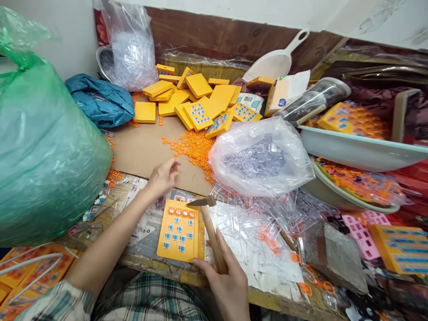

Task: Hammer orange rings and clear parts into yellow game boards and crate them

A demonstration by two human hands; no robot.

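Note:
In my right hand (230, 278) is a hammer (216, 238), gripped by its wooden handle with the dark metal head pointing away from me. The thumb of that hand rests at the lower right corner of a yellow block (180, 256). Small blue-and-white square pieces sit in the block's face, and its top row carries orange round caps. My left hand (163, 178) is raised beyond the block, fingers curled together; a bit of orange shows at the fingertips, too small to make out. Just past it lies a pile of small orange rings (197, 149).
Yellow blocks (199, 84) are heaped at the back. A bag of clear plastic pieces (261, 156) stands right of the rings. A large green bag (50, 151) fills the left. Loose clear plastic parts (247, 227) and a grey metal block (346, 258) lie right.

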